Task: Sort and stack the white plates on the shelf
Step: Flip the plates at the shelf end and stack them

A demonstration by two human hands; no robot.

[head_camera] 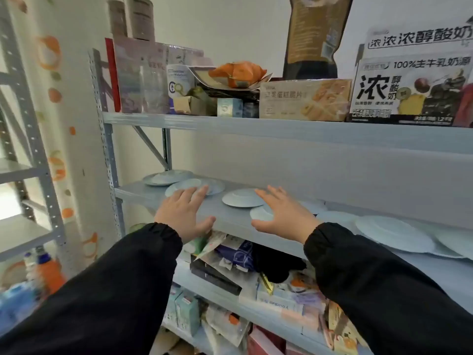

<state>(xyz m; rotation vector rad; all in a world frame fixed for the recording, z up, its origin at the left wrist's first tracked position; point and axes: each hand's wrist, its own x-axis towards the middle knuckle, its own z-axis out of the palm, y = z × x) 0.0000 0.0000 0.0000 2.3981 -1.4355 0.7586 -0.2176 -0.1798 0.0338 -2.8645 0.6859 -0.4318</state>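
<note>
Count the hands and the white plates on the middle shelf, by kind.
Hands: 2, the left hand and the right hand
White plates: at least 9; overlaps at the right end blur the edges
Total: at least 11

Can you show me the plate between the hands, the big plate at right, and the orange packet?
Middle plate (pixel 242 198): head view, its middle.
Big plate (pixel 394 233): head view, its middle.
Orange packet (pixel 238 73): head view, its front.
</note>
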